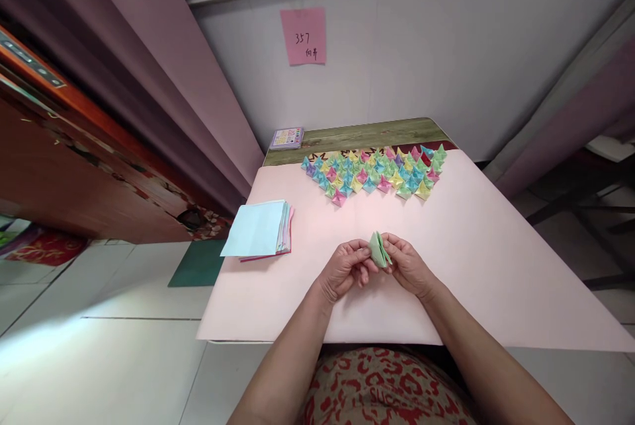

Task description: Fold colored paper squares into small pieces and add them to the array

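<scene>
Between my two hands, just above the pink table covering, is a green folded paper piece (378, 250) with several layers fanned apart. My left hand (350, 265) pinches its left edge between thumb and fingers. On the other side, my right hand (405, 262) grips its right edge; some of those fingertips are hidden behind the paper. Farther back lie rows of finished pointed origami pieces (370, 174) in pink, blue, yellow, green and purple. A stack of square coloured paper (258, 229), light blue on top, rests to the left of my hands.
Pink paper (476, 240) covers most of the table, leaving a wooden strip (367, 134) bare at the back. A small pack (287, 138) lies at the back left corner. A pink note (304, 37) hangs on the wall. Curtains (198, 68) flank the table.
</scene>
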`<state>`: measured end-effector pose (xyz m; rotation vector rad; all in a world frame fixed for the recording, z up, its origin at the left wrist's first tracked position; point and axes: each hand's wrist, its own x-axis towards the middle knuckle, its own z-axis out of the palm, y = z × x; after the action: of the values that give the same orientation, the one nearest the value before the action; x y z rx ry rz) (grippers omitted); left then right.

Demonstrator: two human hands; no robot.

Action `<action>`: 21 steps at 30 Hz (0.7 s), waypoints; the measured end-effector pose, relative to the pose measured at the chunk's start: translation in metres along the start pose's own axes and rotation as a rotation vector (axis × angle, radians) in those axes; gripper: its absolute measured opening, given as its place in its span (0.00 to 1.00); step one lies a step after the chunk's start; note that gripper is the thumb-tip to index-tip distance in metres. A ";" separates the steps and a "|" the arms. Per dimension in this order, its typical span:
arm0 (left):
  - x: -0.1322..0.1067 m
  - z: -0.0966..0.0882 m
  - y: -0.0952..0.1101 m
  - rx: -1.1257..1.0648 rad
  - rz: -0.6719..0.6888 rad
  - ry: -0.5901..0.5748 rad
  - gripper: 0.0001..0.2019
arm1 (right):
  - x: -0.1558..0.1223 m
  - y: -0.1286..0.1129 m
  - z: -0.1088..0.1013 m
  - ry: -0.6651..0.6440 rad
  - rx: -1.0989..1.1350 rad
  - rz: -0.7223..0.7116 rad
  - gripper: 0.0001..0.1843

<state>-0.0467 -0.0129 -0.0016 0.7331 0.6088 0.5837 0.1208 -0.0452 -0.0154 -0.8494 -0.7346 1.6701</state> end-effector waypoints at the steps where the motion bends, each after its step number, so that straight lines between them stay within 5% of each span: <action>1: 0.000 0.000 0.000 -0.001 0.007 0.015 0.16 | 0.000 0.000 -0.001 -0.006 -0.007 0.002 0.15; 7: 0.001 0.003 -0.001 0.057 0.175 0.135 0.16 | -0.001 -0.001 -0.003 0.013 -0.049 -0.007 0.17; 14: 0.004 0.001 -0.005 0.216 0.351 0.232 0.16 | 0.001 0.005 -0.003 0.109 -0.235 -0.229 0.12; 21: 0.009 -0.002 -0.008 0.243 0.412 0.301 0.20 | 0.001 0.007 0.001 0.167 -0.288 -0.208 0.20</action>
<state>-0.0397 -0.0112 -0.0112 1.0196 0.8237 1.0251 0.1163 -0.0463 -0.0211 -1.0612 -0.9272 1.3102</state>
